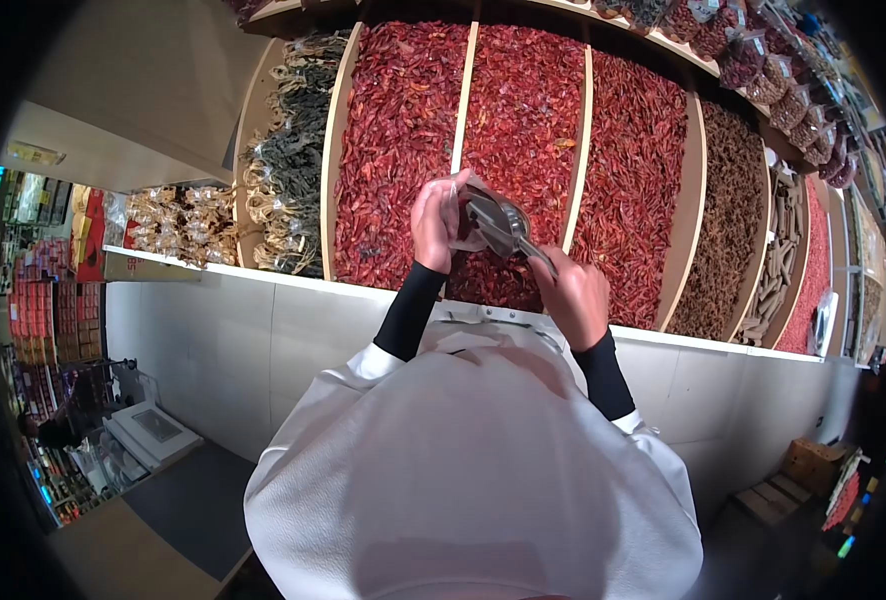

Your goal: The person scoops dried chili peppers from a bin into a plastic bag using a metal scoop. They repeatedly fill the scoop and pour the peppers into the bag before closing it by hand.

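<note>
My right hand (pixel 575 298) is closed around the handle of a metal scoop (pixel 508 228). The scoop's head points up and to the left, over the middle bin of dried red chilies (pixel 518 110). My left hand (pixel 433 228) grips a clear plastic bag (pixel 468 238), its fingers at the bag's upper edge. The mouth of the scoop overlaps the bag, and the bag partly hides what is inside. Both hands are above the front part of the chili bins, close to the white front ledge (pixel 383 293).
Wooden dividers (pixel 579 150) separate the bins. Dark dried strips (pixel 298 110) lie left, brown dried pods (pixel 728 200) and bark-like sticks (pixel 778 262) right. Filled bags (pixel 788 105) line the upper right. A machine with a screen (pixel 156 428) stands lower left, a wooden crate (pixel 813 463) lower right.
</note>
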Available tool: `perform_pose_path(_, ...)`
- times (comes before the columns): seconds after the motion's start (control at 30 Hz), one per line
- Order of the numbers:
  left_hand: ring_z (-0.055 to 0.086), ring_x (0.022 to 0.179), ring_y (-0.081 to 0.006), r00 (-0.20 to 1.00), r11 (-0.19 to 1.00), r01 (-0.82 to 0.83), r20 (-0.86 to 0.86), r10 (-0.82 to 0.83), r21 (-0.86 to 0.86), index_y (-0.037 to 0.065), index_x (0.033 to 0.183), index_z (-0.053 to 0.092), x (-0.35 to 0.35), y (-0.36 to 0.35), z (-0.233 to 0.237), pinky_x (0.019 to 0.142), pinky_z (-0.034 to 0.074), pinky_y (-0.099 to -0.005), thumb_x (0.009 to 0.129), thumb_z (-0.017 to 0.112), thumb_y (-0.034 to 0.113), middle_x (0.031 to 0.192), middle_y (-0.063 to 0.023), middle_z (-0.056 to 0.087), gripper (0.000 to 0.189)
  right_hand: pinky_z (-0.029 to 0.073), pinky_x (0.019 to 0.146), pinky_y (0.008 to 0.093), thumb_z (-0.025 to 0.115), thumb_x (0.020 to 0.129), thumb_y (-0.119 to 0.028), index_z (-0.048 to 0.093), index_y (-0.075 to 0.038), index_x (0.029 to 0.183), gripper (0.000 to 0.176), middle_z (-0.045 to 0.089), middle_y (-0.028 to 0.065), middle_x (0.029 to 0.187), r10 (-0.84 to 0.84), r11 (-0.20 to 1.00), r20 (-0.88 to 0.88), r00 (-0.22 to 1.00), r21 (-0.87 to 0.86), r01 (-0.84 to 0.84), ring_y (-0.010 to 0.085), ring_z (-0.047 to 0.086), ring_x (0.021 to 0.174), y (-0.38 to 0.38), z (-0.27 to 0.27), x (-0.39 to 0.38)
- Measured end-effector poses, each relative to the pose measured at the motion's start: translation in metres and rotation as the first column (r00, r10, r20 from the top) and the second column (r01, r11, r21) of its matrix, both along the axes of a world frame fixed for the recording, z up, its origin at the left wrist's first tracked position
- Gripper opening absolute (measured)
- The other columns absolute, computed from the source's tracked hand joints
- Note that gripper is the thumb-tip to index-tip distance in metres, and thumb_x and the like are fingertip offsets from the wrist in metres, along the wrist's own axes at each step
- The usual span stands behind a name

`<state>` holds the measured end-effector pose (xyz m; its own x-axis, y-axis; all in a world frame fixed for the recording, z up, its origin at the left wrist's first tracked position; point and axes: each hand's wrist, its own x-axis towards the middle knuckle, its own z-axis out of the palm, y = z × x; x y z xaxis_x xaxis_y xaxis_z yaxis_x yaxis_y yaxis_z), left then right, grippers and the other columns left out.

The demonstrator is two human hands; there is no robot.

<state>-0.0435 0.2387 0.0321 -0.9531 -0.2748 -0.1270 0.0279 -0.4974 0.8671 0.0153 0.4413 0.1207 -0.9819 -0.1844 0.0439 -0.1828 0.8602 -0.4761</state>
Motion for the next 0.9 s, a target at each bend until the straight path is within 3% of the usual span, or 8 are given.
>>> perform_pose_path(0.27, 0.033, 0.049, 0.001, 1.0, 1.0, 0.017, -0.025, -0.017, 0.01, 0.004, 0.103, 0.06, -0.007, 0.002, -0.005, 0.043, 0.025, -0.0163, 0.1, 0.04, 0.024, 0.114, -0.0088, 0.068, 0.028, 0.048, 0.053, 0.0377, 0.063, 0.091, -0.026, 0.07, -0.008, 0.099, 0.021, 0.06, 0.0172, 0.064, -0.149, 0.927, 0.006, 0.989, -0.348, 0.142, 0.0326, 0.061, 0.056, 0.024, -0.026, 0.011)
perform_pose_path(0.4, 0.036, 0.051, -0.0003, 0.999, 0.998, -0.021, -0.032, 0.023, 0.063, 0.004, 0.102, 0.057, -0.015, 0.0, -0.025, 0.045, 0.029, -0.017, 0.1, 0.038, 0.02, 0.118, -0.0113, 0.066, 0.025, 0.042, 0.059, 0.0271, 0.057, 0.097, -0.025, 0.069, 0.002, 0.1, 0.029, 0.063, 0.0055, 0.068, -0.141, 0.693, 0.339, 0.93, -0.637, 0.337, 0.007, 0.053, 0.064, 0.054, -0.075, 0.018)
perform_pose_path(0.43, 0.055, 0.112, -0.0205, 1.0, 0.996, 0.003, 0.011, -0.004, 0.092, -0.002, 0.106, 0.057, -0.014, -0.003, -0.023, 0.102, 0.04, -0.0359, 0.101, 0.032, 0.016, 0.122, -0.0149, 0.062, 0.031, 0.04, 0.061, 0.0248, 0.054, 0.099, -0.026, 0.067, 0.004, 0.096, 0.033, 0.058, -0.0007, 0.07, -0.147, 0.68, 0.402, 0.904, -0.623, 0.388, 0.0043, 0.047, 0.068, 0.06, -0.084, 0.022)
perform_pose_path(0.47, 0.055, 0.112, -0.0205, 1.0, 0.996, 0.004, 0.011, -0.005, 0.092, -0.002, 0.106, 0.057, -0.014, -0.003, -0.023, 0.102, 0.04, -0.0359, 0.101, 0.032, 0.016, 0.122, -0.0149, 0.062, 0.031, 0.04, 0.061, 0.0248, 0.054, 0.099, -0.026, 0.067, 0.004, 0.096, 0.033, 0.058, -0.0007, 0.07, -0.148, 0.679, 0.402, 0.903, -0.623, 0.389, 0.0043, 0.047, 0.068, 0.067, -0.103, 0.028)
perform_pose_path(0.57, 0.06, 0.091, -0.0124, 0.997, 0.993, -0.035, -0.063, 0.043, 0.116, -0.002, 0.105, 0.058, -0.015, -0.003, -0.019, 0.085, 0.048, -0.0279, 0.101, 0.032, 0.016, 0.118, -0.0132, 0.063, 0.032, 0.037, 0.06, 0.0238, 0.05, 0.1, -0.028, 0.067, 0.002, 0.09, 0.036, 0.049, -0.0029, 0.065, -0.113, 0.696, 0.488, 0.866, -0.583, 0.419, 0.0058, 0.041, 0.065, 0.077, -0.129, 0.049)
perform_pose_path(0.63, 0.035, 0.046, -0.001, 1.0, 0.997, -0.022, 0.011, 0.022, 0.077, 0.002, 0.103, 0.056, -0.012, -0.006, -0.012, 0.041, 0.028, -0.018, 0.103, 0.037, 0.023, 0.103, -0.0111, 0.069, 0.029, 0.037, 0.059, 0.0243, 0.05, 0.1, -0.028, 0.067, 0.002, 0.09, 0.036, 0.049, -0.0029, 0.065, -0.12, 0.711, 0.51, 0.852, -0.555, 0.432, 0.0059, 0.041, 0.064, 0.076, -0.127, 0.065)
perform_pose_path(0.83, 0.032, 0.043, -0.0009, 1.0, 0.999, 0.006, 0.022, -0.007, 0.037, 0.001, 0.105, 0.059, -0.008, -0.002, -0.009, 0.039, 0.026, -0.0191, 0.102, 0.037, 0.022, 0.07, 0.0004, 0.061, 0.031, 0.029, 0.052, 0.0232, 0.049, 0.1, -0.025, 0.069, -0.001, 0.094, 0.032, 0.039, -0.0063, 0.059, -0.147, 0.776, 0.563, 0.814, -0.445, 0.448, 0.004, 0.033, 0.056, 0.075, -0.137, 0.091)
perform_pose_path(0.9, 0.034, 0.045, -0.0012, 0.999, 1.0, 0.022, 0.043, -0.022, 0.008, 0.001, 0.104, 0.056, -0.007, -0.002, -0.006, 0.04, 0.028, -0.0187, 0.102, 0.035, 0.02, 0.095, -0.008, 0.062, 0.029, 0.03, 0.051, 0.0237, 0.049, 0.1, -0.026, 0.069, -0.001, 0.094, 0.032, 0.04, -0.0061, 0.058, -0.172, 0.785, 0.463, 0.869, -0.468, 0.405, 0.004, 0.034, 0.055, 0.067, -0.168, 0.089)
